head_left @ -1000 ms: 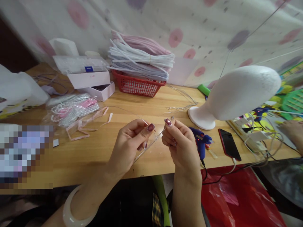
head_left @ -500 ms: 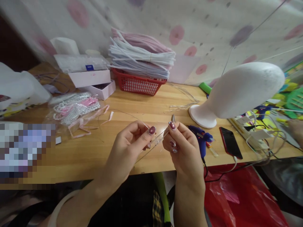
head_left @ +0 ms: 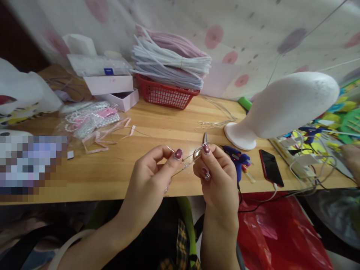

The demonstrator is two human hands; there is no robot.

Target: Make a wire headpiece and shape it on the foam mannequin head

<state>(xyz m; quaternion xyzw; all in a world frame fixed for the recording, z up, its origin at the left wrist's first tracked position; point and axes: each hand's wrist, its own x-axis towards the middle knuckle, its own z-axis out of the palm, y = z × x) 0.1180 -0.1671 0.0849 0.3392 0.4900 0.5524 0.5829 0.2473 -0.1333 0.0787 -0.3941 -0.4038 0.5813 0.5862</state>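
Observation:
Thin silvery wire (head_left: 187, 165) with small clear bits on it spans the gap between my two hands above the wooden table. My left hand (head_left: 150, 176) pinches it between thumb and index finger, and one end trails off up and to the left. On the other side, my right hand (head_left: 221, 176) is closed, thumb against index finger, with the wire running into its pinch. Just beyond these fingertips a pointed metal tool tip (head_left: 205, 137) shows; the rest is hidden, so I cannot tell whether it is held or lies on the table.
A white foam head (head_left: 292, 107) stands at right, near a blue glue gun (head_left: 237, 159), a phone (head_left: 271, 168) and power strips (head_left: 299, 161). Behind are a red basket (head_left: 168, 96) of fuzzy stems and loose wires (head_left: 216, 123). Bagged pearl beads (head_left: 92, 119) lie left. Another person's hand (head_left: 351, 155) appears far right.
Both hands stay pinched on the wire and have shifted only slightly. The view has tilted a little, and more of the metal tool tip now shows beyond my right fingers.

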